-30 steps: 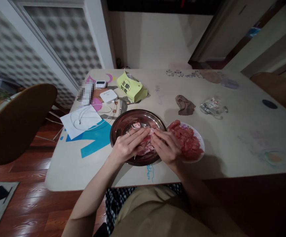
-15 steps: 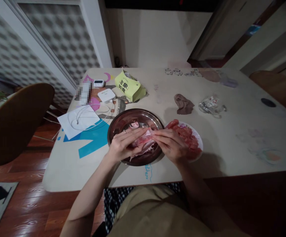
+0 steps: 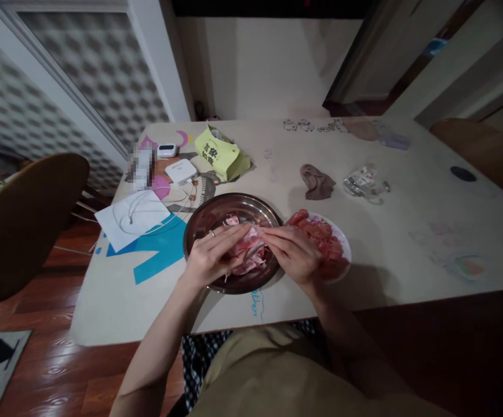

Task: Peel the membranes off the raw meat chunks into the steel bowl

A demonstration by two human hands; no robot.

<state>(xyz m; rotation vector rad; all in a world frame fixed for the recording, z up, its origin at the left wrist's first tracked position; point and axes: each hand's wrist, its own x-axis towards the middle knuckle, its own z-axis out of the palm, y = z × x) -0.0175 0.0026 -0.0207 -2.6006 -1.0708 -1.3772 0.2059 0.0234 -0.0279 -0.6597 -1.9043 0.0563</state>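
Observation:
A pale pink piece of raw meat (image 3: 251, 246), with whitish skin or membrane, is held between both hands over a steel bowl (image 3: 199, 211). My left hand (image 3: 212, 252) is closed round its left side, with a ring on one finger. The fingertips of my right hand (image 3: 292, 252) pinch its right edge. A small pale scrap (image 3: 232, 220) lies in the bowl behind the hands. Right of the bowl stands a white plate (image 3: 346, 246) heaped with red raw meat chunks (image 3: 325, 240), partly hidden by my right hand.
Behind the bowl are a yellow-green packet (image 3: 223, 153), a white box (image 3: 181, 171) with a cable and a sheet of paper (image 3: 132, 217). A brown cloth (image 3: 316, 182) and a crumpled clear plastic item (image 3: 367, 183) lie beyond the plate. A chair (image 3: 29, 226) stands at left.
The view has shifted slightly, so most things appear a little further left. Both hands keep hold of the meat, whose loose flap has changed shape a little.

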